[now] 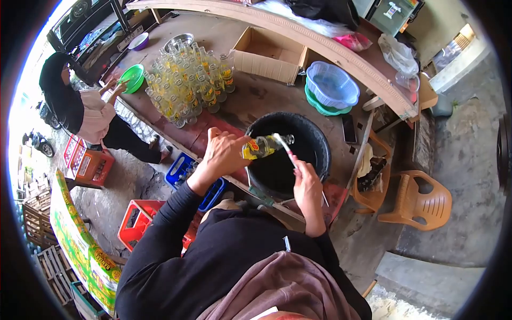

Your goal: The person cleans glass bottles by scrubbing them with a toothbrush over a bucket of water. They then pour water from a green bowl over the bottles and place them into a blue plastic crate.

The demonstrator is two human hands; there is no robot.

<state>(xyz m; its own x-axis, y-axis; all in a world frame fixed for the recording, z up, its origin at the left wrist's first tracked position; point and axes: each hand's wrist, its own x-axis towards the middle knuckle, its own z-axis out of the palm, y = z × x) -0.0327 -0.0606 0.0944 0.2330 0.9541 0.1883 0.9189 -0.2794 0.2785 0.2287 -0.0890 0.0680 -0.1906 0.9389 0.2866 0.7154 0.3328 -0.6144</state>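
My left hand (223, 152) is wrapped round a glass bottle (258, 148) with a yellow and red label, tilted on its side over a black bucket (326, 157). In my right hand (308, 188) is a slim brush (292, 154) with a pink-and-white handle. Its white head overlaps the bottle near the mouth end in this view. Dark liquid fills part of the bucket below both hands. Behind my left hand stands a dense group of similar glass bottles (186, 80) on the table.
A cardboard box (266, 68), a blue basin (332, 85) on a green one, and a phone (349, 129) lie across the tabletop. At left another person (90, 106) holds a green basin (132, 78). Red crates (136, 226), a blue crate (178, 168) and plastic chairs (421, 200) stand around.
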